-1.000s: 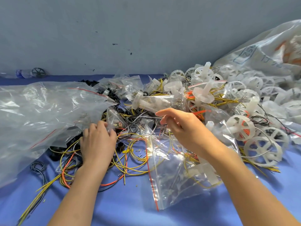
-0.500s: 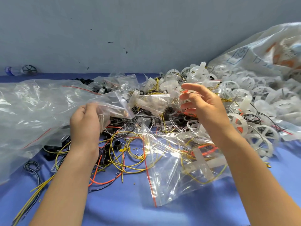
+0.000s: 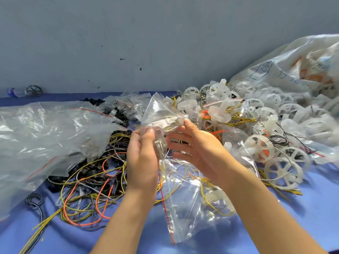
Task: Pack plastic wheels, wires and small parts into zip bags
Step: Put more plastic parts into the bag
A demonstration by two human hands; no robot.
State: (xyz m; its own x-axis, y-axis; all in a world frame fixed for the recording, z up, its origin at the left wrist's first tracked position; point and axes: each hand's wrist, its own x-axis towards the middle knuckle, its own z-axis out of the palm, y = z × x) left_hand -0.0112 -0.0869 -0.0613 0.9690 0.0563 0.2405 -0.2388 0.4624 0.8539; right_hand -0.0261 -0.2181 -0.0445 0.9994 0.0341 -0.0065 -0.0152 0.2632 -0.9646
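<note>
A blue table stands against a grey wall, with white wheels heaped along its right edge. Above the middle, the left hand curls round a crumpled clear zip bag. The right hand, fingers spread, touches the bag with its thumb.

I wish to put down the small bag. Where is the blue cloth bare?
Bare blue cloth lies near right, between the right forearm and the white wheels, and near left, below the wire tangle. Crowded: the middle and the right.
</note>
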